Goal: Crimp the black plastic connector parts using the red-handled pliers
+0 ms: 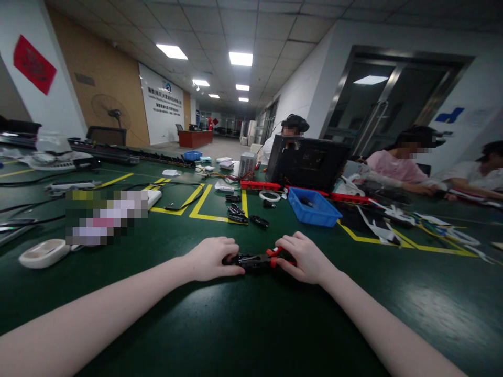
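Over the green tabletop (251, 319) my two hands meet in front of me. My right hand (304, 257) is closed around the red handles of a pair of pliers (271, 258), whose dark jaws point left. My left hand (216, 258) is closed on a small black part (239, 260), its fingers and thumb on either side. The pliers' jaws overlap this part; whether they grip it I cannot tell. Beyond my hands lie several similar black pieces (237, 212) and another dark piece (259, 221).
A blue bin (314, 207) with dark items stands beyond my right hand. Behind it are a red power strip (259, 185) and a black computer case (306, 162). A white cable coil (270, 196) lies nearby. At left is a cream-coloured object (44, 254). Other people sit at the right.
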Demonstrator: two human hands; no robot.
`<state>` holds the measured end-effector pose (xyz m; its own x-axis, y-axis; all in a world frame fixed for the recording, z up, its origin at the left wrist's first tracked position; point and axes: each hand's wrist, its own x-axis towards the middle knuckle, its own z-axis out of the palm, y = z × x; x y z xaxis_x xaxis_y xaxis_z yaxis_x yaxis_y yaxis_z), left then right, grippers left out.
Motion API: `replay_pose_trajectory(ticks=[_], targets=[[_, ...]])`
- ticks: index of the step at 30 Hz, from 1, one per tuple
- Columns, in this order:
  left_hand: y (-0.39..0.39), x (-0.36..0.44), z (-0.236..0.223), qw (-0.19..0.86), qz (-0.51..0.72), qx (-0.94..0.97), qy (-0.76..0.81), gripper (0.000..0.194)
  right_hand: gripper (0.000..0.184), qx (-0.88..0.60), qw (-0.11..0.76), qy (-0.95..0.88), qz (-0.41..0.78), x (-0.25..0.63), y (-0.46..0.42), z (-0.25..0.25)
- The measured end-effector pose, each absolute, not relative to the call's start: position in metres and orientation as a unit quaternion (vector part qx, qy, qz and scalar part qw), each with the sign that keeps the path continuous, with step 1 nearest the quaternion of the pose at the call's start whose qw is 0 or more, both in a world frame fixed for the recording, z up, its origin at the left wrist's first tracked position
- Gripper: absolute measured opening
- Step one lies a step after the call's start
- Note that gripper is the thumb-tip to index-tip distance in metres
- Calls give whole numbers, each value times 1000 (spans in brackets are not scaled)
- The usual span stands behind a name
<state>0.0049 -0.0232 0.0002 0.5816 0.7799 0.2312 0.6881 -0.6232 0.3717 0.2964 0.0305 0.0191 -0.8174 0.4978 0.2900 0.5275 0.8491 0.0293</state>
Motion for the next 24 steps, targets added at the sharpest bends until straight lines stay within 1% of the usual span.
replay_pose_trajectory(ticks=[10,16,24], targets=[[-22,4,-1,119,190,880,419,42,32,-271,137,-951,-50,297,32,19],[-22,5,-2,114,187,883,415,41,44,-278,144,-948,-60,295,30,20],[-21,4,-2,115,192,882,415,42,44,-270,156,-947,-78,293,29,19]])
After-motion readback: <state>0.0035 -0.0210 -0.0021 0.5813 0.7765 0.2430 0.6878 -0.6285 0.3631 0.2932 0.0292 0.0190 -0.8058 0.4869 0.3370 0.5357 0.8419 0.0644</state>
